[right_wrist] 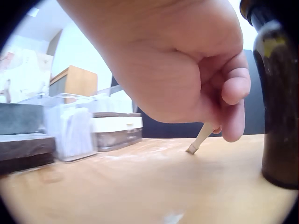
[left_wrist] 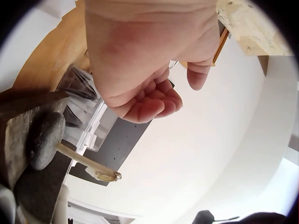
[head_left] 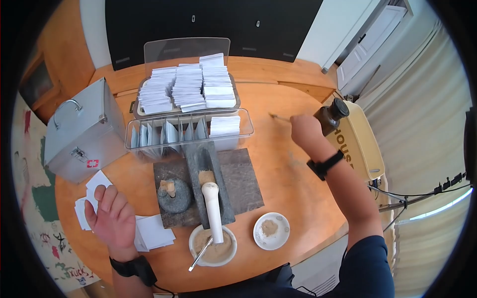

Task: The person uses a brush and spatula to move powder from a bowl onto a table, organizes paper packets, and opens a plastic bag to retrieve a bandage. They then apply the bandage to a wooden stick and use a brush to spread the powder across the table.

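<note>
My right hand (head_left: 305,130) pinches a small brush (head_left: 281,118) low over the right part of the table, its tip pointing left. In the right wrist view the brush (right_wrist: 200,140) slants down from the fingers to the wooden surface. Close beside that hand stands a dark bottle (head_left: 327,119) with a black cap. My left hand (head_left: 115,218) is raised with nothing in it, above white paper sheets (head_left: 155,232). Its fingers are loosely bent in the left wrist view. Nearby, a grey stone wheel (head_left: 171,201) with a wooden axle lies on a dark slab (head_left: 243,181).
A stone trough (head_left: 226,206) holds brown powder, with a white pestle (head_left: 213,213) leaning across it. In front are a mortar (head_left: 193,246) with a spatula (head_left: 199,256) and a small dish (head_left: 284,238). Paper-packet bins (head_left: 189,144), a metal case (head_left: 82,134) and a yellow tray (head_left: 365,139) surround them.
</note>
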### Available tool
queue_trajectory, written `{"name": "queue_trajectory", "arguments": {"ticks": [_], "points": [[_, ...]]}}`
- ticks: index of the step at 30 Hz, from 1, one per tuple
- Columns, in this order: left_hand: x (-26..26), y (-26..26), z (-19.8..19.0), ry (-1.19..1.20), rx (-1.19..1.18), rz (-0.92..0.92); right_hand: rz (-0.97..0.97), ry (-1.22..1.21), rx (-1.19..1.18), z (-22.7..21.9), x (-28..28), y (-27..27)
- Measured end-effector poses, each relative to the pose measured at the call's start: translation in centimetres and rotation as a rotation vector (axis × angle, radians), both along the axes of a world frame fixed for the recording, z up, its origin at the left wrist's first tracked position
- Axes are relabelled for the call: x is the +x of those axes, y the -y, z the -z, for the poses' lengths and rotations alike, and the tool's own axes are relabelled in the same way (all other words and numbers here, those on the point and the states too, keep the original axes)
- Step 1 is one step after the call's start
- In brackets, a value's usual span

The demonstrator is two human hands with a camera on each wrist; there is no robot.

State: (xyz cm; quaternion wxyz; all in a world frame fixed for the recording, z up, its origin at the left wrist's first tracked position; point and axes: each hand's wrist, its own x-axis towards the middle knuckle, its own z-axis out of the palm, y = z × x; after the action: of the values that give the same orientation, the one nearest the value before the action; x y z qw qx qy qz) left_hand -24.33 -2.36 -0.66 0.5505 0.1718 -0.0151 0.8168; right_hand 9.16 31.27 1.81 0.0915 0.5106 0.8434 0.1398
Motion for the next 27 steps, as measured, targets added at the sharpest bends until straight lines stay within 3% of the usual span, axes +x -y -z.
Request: {"name": "queue_trajectory", "arguments": {"ticks": [5,12,15,17,19,23,27], "points": [[-0.2,-0.1,0.3,-0.014,0.011,0.023,-0.006,0.010,-0.009,-2.2,0.5,3.9],[-0.2,0.0,0.7,-0.037,0.002,0.003,0.062,-0.115,0.123,1.1,-1.9,-7.1],[-0.3,0.0,0.5,-0.050,-0.026,-0.005,0.092,-0.136,0.095,2.6,-2.2,-8.7],[-0.2,-0.1,0.5,-0.048,-0.034,-0.005,0.115,-0.139,0.066,2.7,-1.7,-7.7],[-0.2,-0.1,0.7,-0.019,-0.021,0.002,-0.038,0.016,-0.005,1.2,-1.3,-4.0],[0.0,-0.1,0.6,-0.015,-0.013,0.004,-0.093,0.004,-0.006,-1.1,1.6,2.0],[0.3,-0.1,0.8,-0.029,-0.022,0.021,-0.106,-0.101,0.127,-1.1,1.7,0.2]]}}
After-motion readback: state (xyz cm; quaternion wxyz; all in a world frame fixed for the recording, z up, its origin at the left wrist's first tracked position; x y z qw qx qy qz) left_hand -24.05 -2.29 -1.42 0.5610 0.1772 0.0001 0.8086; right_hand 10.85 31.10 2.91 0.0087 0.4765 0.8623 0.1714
